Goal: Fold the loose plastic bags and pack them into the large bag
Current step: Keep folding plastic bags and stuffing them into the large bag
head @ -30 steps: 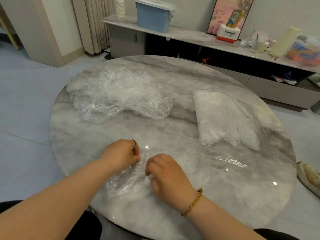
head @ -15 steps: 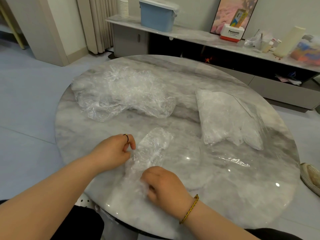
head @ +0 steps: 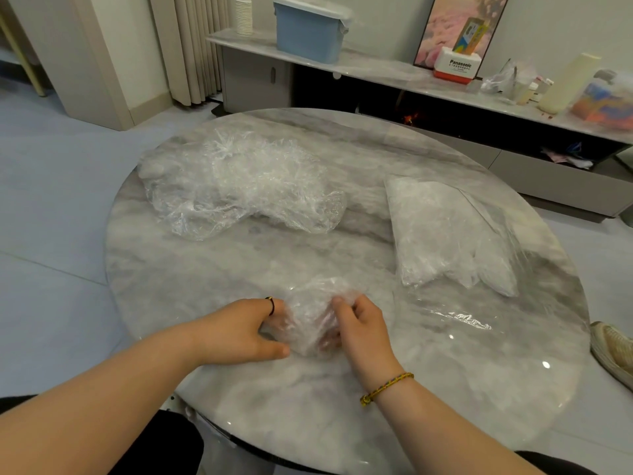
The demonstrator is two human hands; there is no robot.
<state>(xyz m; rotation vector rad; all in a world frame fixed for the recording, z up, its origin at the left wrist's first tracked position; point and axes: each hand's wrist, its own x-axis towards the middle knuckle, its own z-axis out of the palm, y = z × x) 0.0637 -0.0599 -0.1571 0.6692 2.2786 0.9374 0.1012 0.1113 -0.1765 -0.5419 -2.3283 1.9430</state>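
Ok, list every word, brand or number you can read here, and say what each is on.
"Panasonic": on the front of the white and red box on the shelf.
Small line under that brand name: too small to read.
Yellow carton behind the box: print too blurred to read.
Orange and blue pack at the shelf's right end: print too blurred to read.
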